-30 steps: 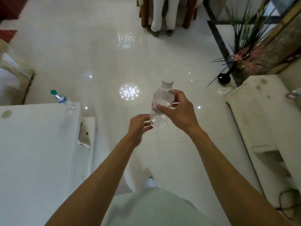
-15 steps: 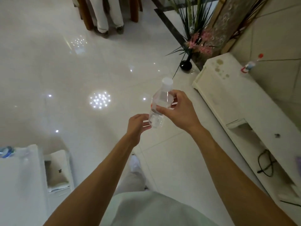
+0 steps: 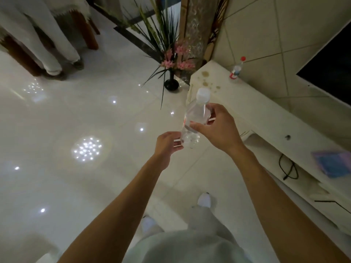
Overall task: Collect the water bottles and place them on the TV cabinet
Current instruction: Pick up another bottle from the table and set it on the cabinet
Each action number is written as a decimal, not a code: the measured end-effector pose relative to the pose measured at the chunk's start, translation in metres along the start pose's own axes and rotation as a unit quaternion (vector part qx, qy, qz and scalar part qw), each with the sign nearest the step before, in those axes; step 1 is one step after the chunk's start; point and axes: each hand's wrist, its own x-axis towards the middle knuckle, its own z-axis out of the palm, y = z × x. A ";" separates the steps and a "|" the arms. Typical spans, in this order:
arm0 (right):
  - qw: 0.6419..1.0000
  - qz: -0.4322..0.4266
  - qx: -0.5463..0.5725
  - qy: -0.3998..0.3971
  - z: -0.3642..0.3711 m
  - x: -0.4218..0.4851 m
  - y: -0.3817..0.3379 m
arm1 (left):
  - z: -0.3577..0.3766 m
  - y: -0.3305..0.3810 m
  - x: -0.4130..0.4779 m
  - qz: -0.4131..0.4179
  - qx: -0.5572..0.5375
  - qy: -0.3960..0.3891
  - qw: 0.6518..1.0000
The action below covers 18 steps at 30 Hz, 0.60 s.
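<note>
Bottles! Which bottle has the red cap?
The small bottle standing on the white TV cabinet, by the wall, has the red cap. The clear bottle held in the right hand has a white cap.

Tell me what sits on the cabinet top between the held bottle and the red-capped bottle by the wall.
In the head view, only brownish stains mark the cabinet between the held bottle and the red-capped bottle.

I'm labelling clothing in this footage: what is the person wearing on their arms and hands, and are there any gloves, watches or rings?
Nothing shows on either arm: both forearms are bare to the bottom edge of the picture, with no sleeves in view. The left hand and right hand are bare too, with no gloves, and no watch, band or ring is visible on the wrists or fingers.
</note>
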 end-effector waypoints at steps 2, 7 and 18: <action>1.000 0.000 0.002 0.009 -0.020 0.023 0.016 | 0.030 0.007 0.019 0.005 0.004 -0.011 1.000; 1.000 -0.001 0.007 0.026 -0.079 0.080 0.059 | 0.114 0.019 0.060 0.012 0.019 -0.021 1.000; 0.998 0.026 0.045 0.039 -0.184 0.186 0.130 | 0.257 0.070 0.141 0.011 0.073 -0.033 0.997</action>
